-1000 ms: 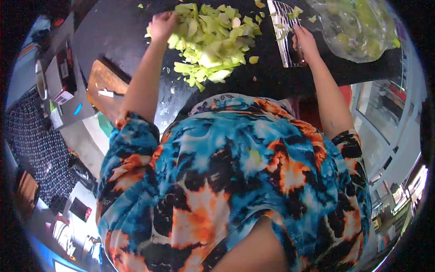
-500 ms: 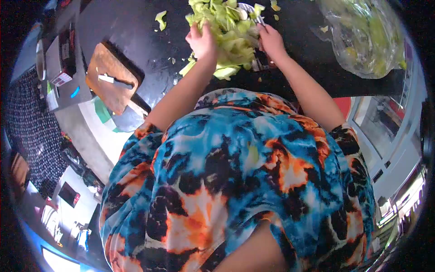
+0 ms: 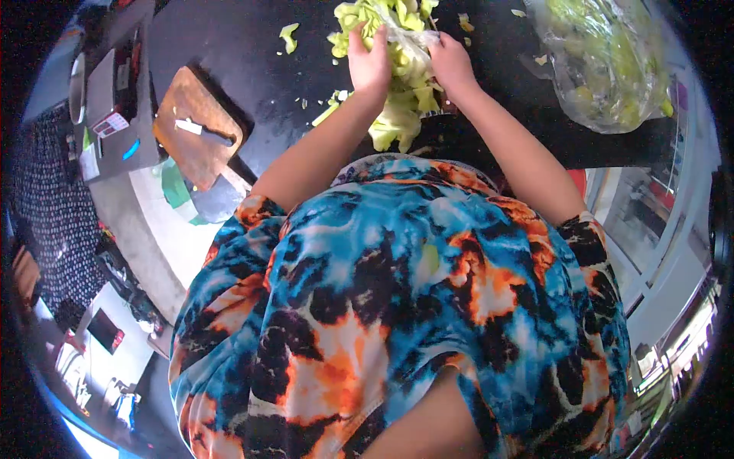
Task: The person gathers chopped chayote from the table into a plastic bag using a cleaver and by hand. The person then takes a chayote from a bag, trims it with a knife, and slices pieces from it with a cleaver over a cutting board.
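A heap of pale green cut vegetable pieces (image 3: 399,118) lies on the dark table at the top middle, spread under and between my hands. A clear plastic bag (image 3: 413,44) is stretched across the heap from one hand to the other. My left hand (image 3: 370,65) has its fingers curled at the bag's left side, among the green pieces. At the bag's right side my right hand (image 3: 453,67) grips the gathered plastic between thumb and fingers. Both hands' fingertips are partly hidden by plastic and vegetable.
A wooden cutting board (image 3: 187,145) stands at the left with a knife (image 3: 200,128) on it. A large clear bag of green vegetables (image 3: 612,69) lies at the right. Loose green scraps (image 3: 288,37) dot the dark table (image 3: 267,69). A laptop-like device (image 3: 113,92) is further left.
The plastic now shows pulled taut between my hands over the heap. The white striped thing by my right hand is out of sight. The heap has changed shape.
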Motion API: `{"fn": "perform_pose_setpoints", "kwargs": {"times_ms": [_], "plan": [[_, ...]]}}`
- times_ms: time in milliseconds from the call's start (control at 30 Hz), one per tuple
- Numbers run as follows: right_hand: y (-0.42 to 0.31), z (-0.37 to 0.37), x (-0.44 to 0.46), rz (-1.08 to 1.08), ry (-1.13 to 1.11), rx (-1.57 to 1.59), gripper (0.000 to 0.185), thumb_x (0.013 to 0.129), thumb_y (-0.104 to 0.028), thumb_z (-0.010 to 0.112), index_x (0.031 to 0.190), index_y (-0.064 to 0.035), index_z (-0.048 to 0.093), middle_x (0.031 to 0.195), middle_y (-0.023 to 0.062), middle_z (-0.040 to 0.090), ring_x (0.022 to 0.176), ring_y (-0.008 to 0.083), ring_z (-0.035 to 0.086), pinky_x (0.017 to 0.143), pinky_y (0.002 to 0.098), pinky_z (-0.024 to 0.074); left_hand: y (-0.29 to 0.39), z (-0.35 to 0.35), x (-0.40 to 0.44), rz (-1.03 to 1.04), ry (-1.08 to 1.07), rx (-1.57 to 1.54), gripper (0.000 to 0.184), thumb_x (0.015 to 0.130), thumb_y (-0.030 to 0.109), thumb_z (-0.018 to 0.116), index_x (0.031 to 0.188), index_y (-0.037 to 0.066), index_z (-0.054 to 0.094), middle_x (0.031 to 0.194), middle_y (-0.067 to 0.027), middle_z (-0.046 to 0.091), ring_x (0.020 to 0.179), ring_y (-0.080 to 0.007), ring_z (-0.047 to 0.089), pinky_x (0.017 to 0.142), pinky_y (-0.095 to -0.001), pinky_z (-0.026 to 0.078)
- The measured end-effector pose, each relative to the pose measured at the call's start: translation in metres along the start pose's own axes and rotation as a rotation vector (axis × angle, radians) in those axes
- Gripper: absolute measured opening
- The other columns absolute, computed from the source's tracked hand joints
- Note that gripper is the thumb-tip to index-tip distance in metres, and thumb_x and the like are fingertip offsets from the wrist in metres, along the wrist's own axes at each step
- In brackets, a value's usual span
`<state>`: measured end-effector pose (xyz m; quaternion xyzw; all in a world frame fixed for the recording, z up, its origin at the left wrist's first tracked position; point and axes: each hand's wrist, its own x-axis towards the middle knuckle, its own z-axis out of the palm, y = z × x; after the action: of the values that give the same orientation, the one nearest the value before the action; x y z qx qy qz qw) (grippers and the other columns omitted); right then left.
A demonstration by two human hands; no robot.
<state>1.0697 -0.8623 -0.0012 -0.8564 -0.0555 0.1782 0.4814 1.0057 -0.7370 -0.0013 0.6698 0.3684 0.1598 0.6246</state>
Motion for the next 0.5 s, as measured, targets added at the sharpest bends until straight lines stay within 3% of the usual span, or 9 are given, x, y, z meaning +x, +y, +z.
{"fn": "perform_pose_setpoints", "kwargs": {"times_ms": [100, 200, 267, 333, 400, 500], "plan": [[-0.015, -0.003, -0.004, -0.045, 0.008, 0.118, 0.034, 0.088, -0.029, 0.049, 0.101, 0.0002, 0.062, 0.092, 0.0227, 0.064, 0.086, 0.0375, 0.062, 0.075, 0.0411, 0.0473, 0.010, -0.005, 0.003, 0.084, -0.016, -0.031, 0.055, 0.085, 0.040, 0.058, 0.125, 0.004, 0.049, 0.119, -0.0236, 0.054, 0.110, -0.0349, 0.053, 0.095, -0.0378, 0.039], [-0.037, -0.008, -0.010, 0.004, 0.004, 0.122, 0.034, 0.089, -0.029, 0.050, 0.102, -0.0005, 0.063, 0.091, 0.0198, 0.066, 0.085, 0.0332, 0.064, 0.075, 0.0381, 0.0479, 0.020, -0.011, 0.004, 0.182, 0.059, 0.180, 0.046, 0.087, 0.035, 0.059, 0.123, 0.008, 0.049, 0.106, -0.0139, 0.060, 0.093, -0.0206, 0.058, 0.082, -0.0320, 0.046], [-0.040, 0.004, -0.013, 0.006, 0.037, 0.142, 0.033, 0.089, -0.028, 0.050, 0.103, -0.0005, 0.062, 0.091, 0.0189, 0.066, 0.084, 0.0319, 0.064, 0.075, 0.0376, 0.0478, 0.020, -0.022, 0.005, 0.131, 0.008, -0.023, 0.044, 0.088, 0.032, 0.059, 0.122, 0.006, 0.050, 0.106, -0.0117, 0.061, 0.094, -0.0183, 0.058, 0.083, -0.0307, 0.047], [-0.042, 0.010, -0.011, -0.028, 0.001, 0.195, 0.033, 0.090, -0.027, 0.049, 0.103, -0.0003, 0.062, 0.092, 0.0177, 0.067, 0.084, 0.0288, 0.064, 0.076, 0.0370, 0.0475, 0.020, -0.029, 0.008, 0.106, 0.004, -0.014, 0.056, 0.082, 0.045, 0.058, 0.123, 0.007, 0.049, 0.117, -0.0227, 0.054, 0.109, -0.0366, 0.053, 0.093, -0.0399, 0.041], [-0.046, 0.015, -0.014, -0.038, -0.033, 0.251, 0.033, 0.091, -0.026, 0.048, 0.104, 0.0002, 0.062, 0.092, 0.0174, 0.067, 0.085, 0.0278, 0.064, 0.078, 0.0370, 0.0471, 0.024, -0.039, 0.008, 0.118, 0.021, -0.011, 0.055, 0.082, 0.046, 0.058, 0.123, 0.010, 0.050, 0.117, -0.0214, 0.053, 0.109, -0.0359, 0.053, 0.094, -0.0402, 0.041], [-0.071, 0.024, -0.028, 0.022, -0.064, 0.247, 0.031, 0.091, -0.026, 0.048, 0.100, 0.0006, 0.062, 0.081, 0.0143, 0.066, 0.066, 0.0225, 0.063, 0.060, 0.0353, 0.0489, 0.033, -0.060, 0.005, 0.092, 0.030, 0.007, 0.054, 0.082, 0.047, 0.057, 0.123, 0.012, 0.050, 0.116, -0.0210, 0.053, 0.109, -0.0361, 0.053, 0.094, -0.0407, 0.041]]}}
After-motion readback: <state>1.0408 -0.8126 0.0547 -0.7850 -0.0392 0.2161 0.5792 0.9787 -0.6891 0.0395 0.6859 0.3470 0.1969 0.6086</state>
